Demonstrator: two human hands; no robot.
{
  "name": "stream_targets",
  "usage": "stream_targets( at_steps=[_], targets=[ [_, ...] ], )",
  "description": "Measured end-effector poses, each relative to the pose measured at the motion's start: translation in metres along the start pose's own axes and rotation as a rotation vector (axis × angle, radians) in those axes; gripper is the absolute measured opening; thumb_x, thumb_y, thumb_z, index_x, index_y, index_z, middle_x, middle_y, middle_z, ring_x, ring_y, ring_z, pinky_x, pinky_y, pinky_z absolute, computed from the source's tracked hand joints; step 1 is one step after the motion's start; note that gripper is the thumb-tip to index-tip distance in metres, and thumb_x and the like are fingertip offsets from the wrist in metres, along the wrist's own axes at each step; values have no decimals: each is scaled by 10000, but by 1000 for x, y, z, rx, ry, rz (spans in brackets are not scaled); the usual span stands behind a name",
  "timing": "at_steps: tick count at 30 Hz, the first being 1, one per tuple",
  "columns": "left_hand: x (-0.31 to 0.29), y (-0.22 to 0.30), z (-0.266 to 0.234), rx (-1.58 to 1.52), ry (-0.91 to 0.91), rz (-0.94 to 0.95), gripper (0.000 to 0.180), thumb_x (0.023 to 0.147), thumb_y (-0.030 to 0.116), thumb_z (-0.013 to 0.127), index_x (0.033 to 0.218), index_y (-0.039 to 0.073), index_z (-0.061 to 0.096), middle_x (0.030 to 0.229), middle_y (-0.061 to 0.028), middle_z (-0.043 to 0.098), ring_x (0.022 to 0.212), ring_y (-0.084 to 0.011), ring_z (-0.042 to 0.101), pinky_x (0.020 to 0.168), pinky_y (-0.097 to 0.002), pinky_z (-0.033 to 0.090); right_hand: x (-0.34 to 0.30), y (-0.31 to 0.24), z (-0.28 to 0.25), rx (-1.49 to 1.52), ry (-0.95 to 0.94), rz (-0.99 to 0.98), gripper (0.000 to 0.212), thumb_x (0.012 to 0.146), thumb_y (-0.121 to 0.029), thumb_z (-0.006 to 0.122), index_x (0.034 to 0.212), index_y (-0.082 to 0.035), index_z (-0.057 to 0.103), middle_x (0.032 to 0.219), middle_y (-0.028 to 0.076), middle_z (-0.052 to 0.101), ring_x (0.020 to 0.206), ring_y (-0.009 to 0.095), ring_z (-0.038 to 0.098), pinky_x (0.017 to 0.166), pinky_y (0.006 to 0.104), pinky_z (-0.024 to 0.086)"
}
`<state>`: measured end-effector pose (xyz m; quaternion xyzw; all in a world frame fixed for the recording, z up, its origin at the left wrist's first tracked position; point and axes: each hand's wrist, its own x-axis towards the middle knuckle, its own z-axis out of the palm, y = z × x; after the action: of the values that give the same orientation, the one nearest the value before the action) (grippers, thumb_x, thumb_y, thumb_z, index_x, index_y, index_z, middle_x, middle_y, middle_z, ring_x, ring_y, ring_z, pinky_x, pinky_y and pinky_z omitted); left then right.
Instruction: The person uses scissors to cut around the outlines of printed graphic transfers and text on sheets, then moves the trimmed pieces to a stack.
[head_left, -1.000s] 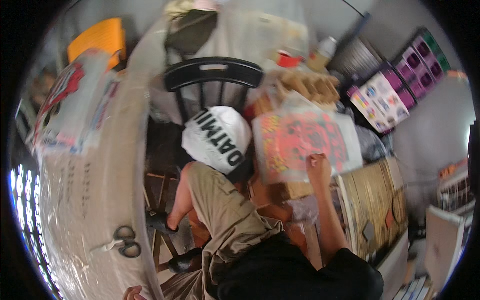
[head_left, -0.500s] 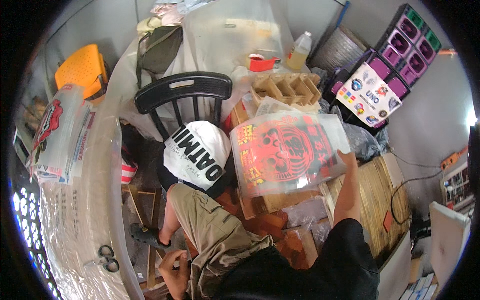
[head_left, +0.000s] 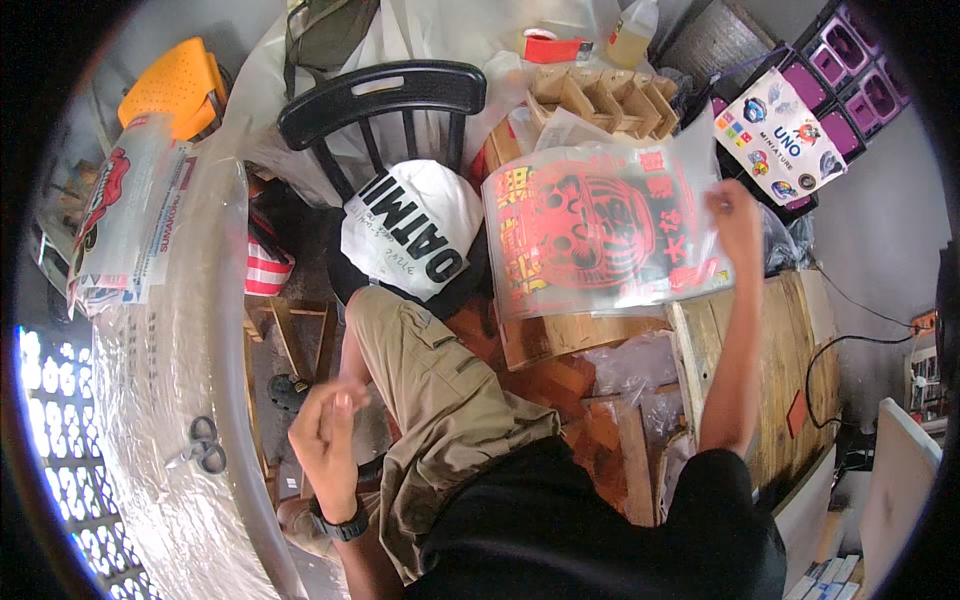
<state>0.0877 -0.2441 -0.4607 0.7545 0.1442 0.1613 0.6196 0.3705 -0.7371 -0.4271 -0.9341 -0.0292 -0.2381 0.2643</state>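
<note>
A clear plastic sheet with a red and yellow round-figure print lies over the wooden surface ahead, right of the black chair. My right hand is closed at its right edge, arm stretched out. What its fingers hold, if anything, is hidden. Over my bent knee, near the left table, my left hand is raised with fingers curled toward the thumb. Its fingertips are smeared by motion, and anything pinched there is too small to name. A black watch sits on that wrist.
A white cloth with black lettering rests on the black chair. Scissors lie on the plastic-covered left table. Beyond the sheet stand a wooden divided rack and a bottle. A wooden bench top is at right.
The view has shifted, so the scene sits higher in the picture. My left hand has risen from beside my leg. My right hand has moved slightly up along the sheet's right edge, its fingers curled in.
</note>
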Motion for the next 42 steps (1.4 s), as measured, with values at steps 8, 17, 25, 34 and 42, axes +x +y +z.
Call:
stream_targets(
  at_steps=[8, 17, 25, 34, 42],
  targets=[
    [41, 77, 34, -79, -232, 8, 529, 960, 187, 696, 1380, -75, 508, 1181, -162, 667, 984, -197, 666, 879, -312, 526, -158, -277, 50, 598, -657, -946, 85, 923, -161, 639, 959, -84, 638, 834, 66, 640, 721, 235, 679, 633, 368, 548],
    [-44, 21, -91, 168, 268, -139, 260, 1014, 75, 567, 1213, -76, 639, 957, -139, 690, 778, -209, 716, 660, -326, 620, 43, 40, 96, -225, -174, 22, 441, 881, -415, 674, 953, 19, 709, 876, 271, 707, 884, 418, 705, 774, 500, 535],
    [-86, 33, -113, 521, 548, -221, 358, 1039, 223, 567, 1322, 12, 625, 918, -79, 742, 643, -120, 693, 583, -239, 540, 89, 338, 143, -260, -624, 500, 661, 813, -508, 775, 1165, 44, 683, 998, 161, 718, 904, 281, 670, 825, 409, 517],
    [-86, -40, -126, 399, 505, -255, 337, 1025, 119, 548, 1325, -22, 605, 1034, -134, 730, 768, -177, 725, 682, -264, 583, 205, 415, 78, -651, -808, 102, 358, 871, -349, 720, 975, -6, 719, 946, 153, 711, 722, 256, 658, 547, 432, 453],
    [-103, -1, -115, 395, 510, -244, 346, 989, 122, 572, 1296, -31, 624, 1029, -115, 737, 753, -167, 718, 698, -265, 592, 113, 322, 134, 54, -750, 647, 608, 850, -421, 734, 1303, -29, 631, 1209, 173, 661, 1021, 270, 632, 870, 444, 488]
  ],
)
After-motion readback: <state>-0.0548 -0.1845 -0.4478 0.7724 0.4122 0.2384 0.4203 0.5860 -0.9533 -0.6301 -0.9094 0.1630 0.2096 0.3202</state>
